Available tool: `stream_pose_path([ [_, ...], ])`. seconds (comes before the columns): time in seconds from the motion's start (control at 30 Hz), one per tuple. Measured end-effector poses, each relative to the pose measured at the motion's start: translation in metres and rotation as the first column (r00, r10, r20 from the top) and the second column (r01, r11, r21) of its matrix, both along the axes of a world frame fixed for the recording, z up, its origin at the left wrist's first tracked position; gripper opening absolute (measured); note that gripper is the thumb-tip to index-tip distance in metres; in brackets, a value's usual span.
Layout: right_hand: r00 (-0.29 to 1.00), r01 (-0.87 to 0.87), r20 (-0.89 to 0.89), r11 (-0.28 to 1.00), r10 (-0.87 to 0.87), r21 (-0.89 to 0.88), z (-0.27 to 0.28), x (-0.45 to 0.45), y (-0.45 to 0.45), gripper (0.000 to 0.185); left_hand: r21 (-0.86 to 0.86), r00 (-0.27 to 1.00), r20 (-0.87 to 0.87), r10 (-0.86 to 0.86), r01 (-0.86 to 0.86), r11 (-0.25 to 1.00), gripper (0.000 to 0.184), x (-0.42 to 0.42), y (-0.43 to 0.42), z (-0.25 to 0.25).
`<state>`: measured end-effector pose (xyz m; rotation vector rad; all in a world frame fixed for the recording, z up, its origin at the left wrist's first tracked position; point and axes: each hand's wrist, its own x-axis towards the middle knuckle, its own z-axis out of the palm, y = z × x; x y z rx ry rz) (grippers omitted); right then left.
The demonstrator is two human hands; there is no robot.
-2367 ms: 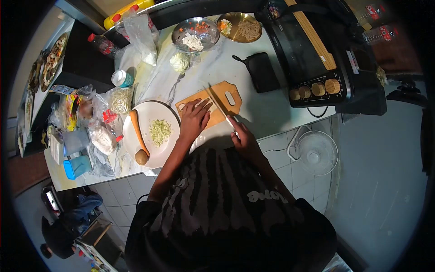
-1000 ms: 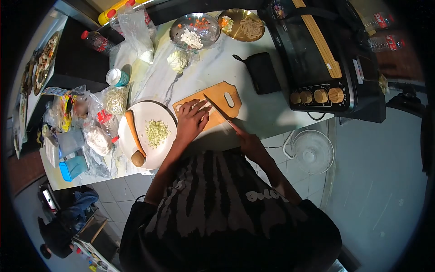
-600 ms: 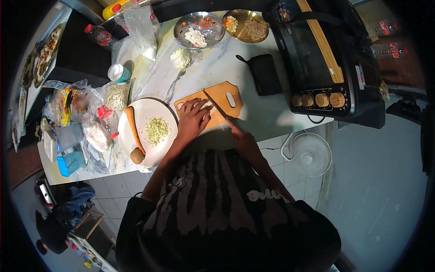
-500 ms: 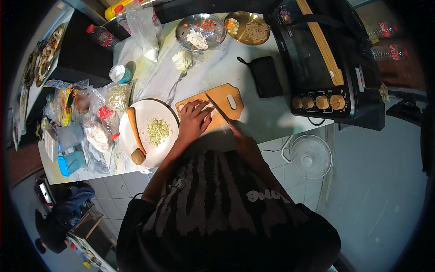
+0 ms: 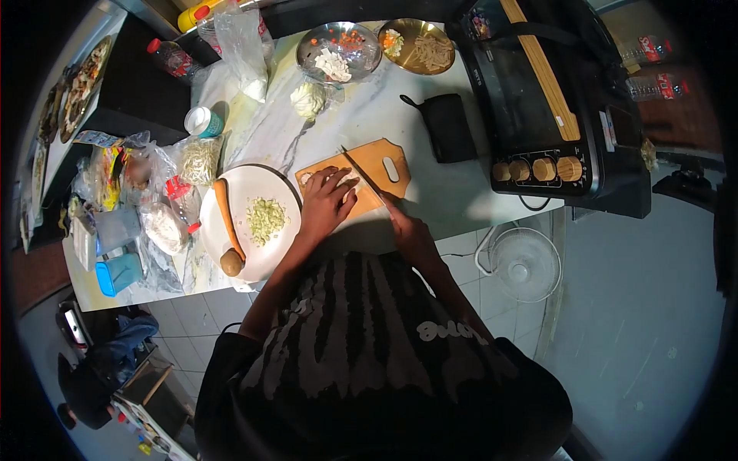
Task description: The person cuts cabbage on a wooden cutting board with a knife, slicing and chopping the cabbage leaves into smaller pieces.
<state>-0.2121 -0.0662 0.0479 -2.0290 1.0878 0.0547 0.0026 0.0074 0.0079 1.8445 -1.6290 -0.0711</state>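
My right hand (image 5: 411, 238) grips the handle of a kitchen knife (image 5: 363, 172); its blade lies slantwise over the wooden cutting board (image 5: 377, 157), its tip reaching the far edge. On the board's left part, my left hand (image 5: 326, 206) holds down a pale piece of food (image 5: 351, 178) with bent fingers, close to the blade. The fingers cover most of that food, so its kind cannot be made out. Beside my left forearm stands a large white plate (image 5: 223, 173) with chopped light-green bits (image 5: 266, 221) and a wooden-handled tool (image 5: 225, 215) resting on it.
Behind the board are a cabbage piece (image 5: 308, 101), a steel bowl (image 5: 306, 54) of cut food and a second metal dish (image 5: 442, 67). A black pouch (image 5: 448, 129) and a toaster oven (image 5: 530, 115) stand right. Bags and a blue-lidded container (image 5: 119, 275) crowd the left.
My right hand and the knife have slid a little forward, away from my body, so the tip now reaches the board's far edge. My left hand stays almost in place.
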Motion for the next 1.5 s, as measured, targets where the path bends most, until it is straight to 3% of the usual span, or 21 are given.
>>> stream_pose_path([
  [0.07,0.981,0.023,0.196,0.999,-0.017,-0.026,-0.01,-0.004,0.004,0.048,0.012,1.0,-0.014,0.011,-0.01,1.0,0.025,0.0,0.002,0.002],
  [0.2,0.979,0.005,0.206,0.999,0.002,-0.036,-0.012,-0.006,-0.002,0.047,0.002,1.0,-0.003,0.009,-0.009,1.0,0.025,-0.001,0.002,0.002],
  [0.37,0.976,0.045,0.208,0.996,-0.06,0.077,0.014,0.003,-0.002,0.044,0.025,1.0,-0.015,0.008,-0.008,1.0,0.025,0.0,0.001,0.004],
  [0.7,0.964,0.037,0.26,0.996,-0.057,0.085,-0.006,-0.005,0.008,0.047,0.01,1.0,-0.023,0.012,-0.011,1.0,0.024,-0.001,0.001,0.004],
  [0.77,0.938,0.038,0.345,0.999,-0.037,0.005,-0.014,-0.006,0.01,0.046,0.01,1.0,-0.016,0.017,-0.017,1.0,0.024,-0.001,0.0,0.004],
  [1.0,0.961,0.037,0.272,0.999,-0.039,0.013,-0.011,-0.004,0.016,0.045,0.019,1.0,-0.014,0.015,-0.015,1.0,0.021,0.0,0.0,0.005],
  [1.1,0.986,0.051,0.158,0.999,-0.05,0.002,-0.011,-0.002,0.017,0.046,0.016,0.999,-0.031,0.022,-0.021,1.0,0.02,-0.001,-0.002,0.005],
  [1.17,0.98,0.015,0.2,0.987,0.018,-0.161,-0.013,-0.005,0.019,0.049,0.005,0.999,-0.029,0.02,-0.02,1.0,0.019,-0.001,0.0,0.004],
  [1.3,0.988,0.01,0.152,0.994,0.007,-0.109,-0.009,-0.008,0.019,0.052,0.011,1.0,-0.008,0.03,-0.03,0.999,0.018,0.0,0.0,0.003],
  [1.37,0.997,-0.025,0.071,0.98,0.04,-0.197,-0.01,-0.01,0.017,0.051,-0.007,1.0,-0.017,0.027,-0.027,1.0,0.018,-0.001,0.001,0.003],
  [1.5,0.983,-0.006,0.178,0.973,0.048,-0.231,-0.012,-0.007,0.016,0.05,-0.017,0.999,0.007,0.037,-0.037,0.999,0.017,-0.001,0.0,0.004],
])
